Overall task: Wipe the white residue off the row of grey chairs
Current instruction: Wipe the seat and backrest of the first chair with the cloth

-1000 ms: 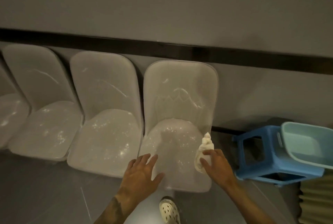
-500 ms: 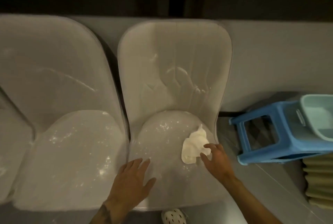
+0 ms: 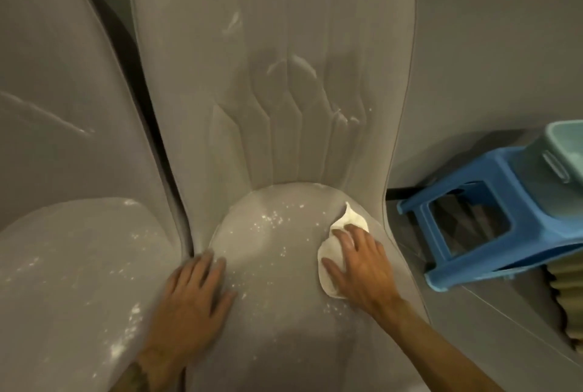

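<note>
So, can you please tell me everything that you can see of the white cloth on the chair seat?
The white cloth is a small, soft, crumpled piece, cream-white in colour; I cannot tell if it is fabric or paper. It lies on the right side of the grey chair seat, with one pointed corner toward the backrest. The right hand presses on it with spread, straight fingers and covers its middle, so only its edges show. To its left, white specks of residue lie on the seat.

You see: grey chair (image 3: 274, 107) – matt, smooth upholstery, stitched ribs (powdery white specks (image 3: 268, 221) dust its seat) | rag (image 3: 328, 252) – soft crumpled white cloth | stool (image 3: 473, 170) – glossy blue plastic
</note>
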A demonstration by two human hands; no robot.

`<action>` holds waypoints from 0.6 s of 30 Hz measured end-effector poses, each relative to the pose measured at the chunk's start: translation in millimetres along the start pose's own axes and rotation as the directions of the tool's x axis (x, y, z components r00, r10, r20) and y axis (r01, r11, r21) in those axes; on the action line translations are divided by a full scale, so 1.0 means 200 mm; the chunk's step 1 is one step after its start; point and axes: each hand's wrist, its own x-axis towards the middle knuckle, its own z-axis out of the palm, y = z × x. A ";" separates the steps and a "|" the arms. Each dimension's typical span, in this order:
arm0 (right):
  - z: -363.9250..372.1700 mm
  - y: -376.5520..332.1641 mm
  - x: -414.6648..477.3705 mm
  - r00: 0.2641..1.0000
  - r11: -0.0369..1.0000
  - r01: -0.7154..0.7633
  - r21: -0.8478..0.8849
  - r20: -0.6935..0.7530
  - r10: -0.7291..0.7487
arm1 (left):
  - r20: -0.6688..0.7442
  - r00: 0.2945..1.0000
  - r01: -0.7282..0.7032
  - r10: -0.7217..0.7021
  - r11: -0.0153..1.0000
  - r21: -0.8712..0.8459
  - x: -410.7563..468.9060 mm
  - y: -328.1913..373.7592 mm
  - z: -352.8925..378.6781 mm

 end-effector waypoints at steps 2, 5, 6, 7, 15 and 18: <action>0.03 0.03 0.02 0.998 1.000 -0.022 -0.005 -0.066 0.022 | -0.044 0.999 -0.007 0.008 1.000 0.015 0.03 -0.01 0.07; 0.06 0.05 0.03 0.982 0.993 0.046 -0.112 -0.179 -0.066 | -0.103 0.995 0.018 -0.017 1.000 0.012 0.06 -0.02 0.14; 0.07 0.05 0.02 0.975 0.986 0.083 -0.144 -0.191 -0.109 | -0.136 0.991 0.013 -0.012 1.000 0.006 0.07 -0.02 0.16; 0.09 0.05 0.01 0.973 0.983 0.107 -0.148 -0.189 -0.134 | -0.173 0.985 0.002 -0.001 1.000 0.004 0.07 -0.02 0.18; 0.20 0.08 0.20 0.958 0.996 -0.089 -0.006 -0.274 0.084 | -0.309 0.951 -0.026 0.022 1.000 -0.007 0.07 -0.05 0.29; 0.21 0.04 0.26 0.946 0.979 -0.201 0.017 -0.257 0.198 | -0.350 0.936 -0.044 0.035 0.999 -0.020 0.07 -0.05 0.30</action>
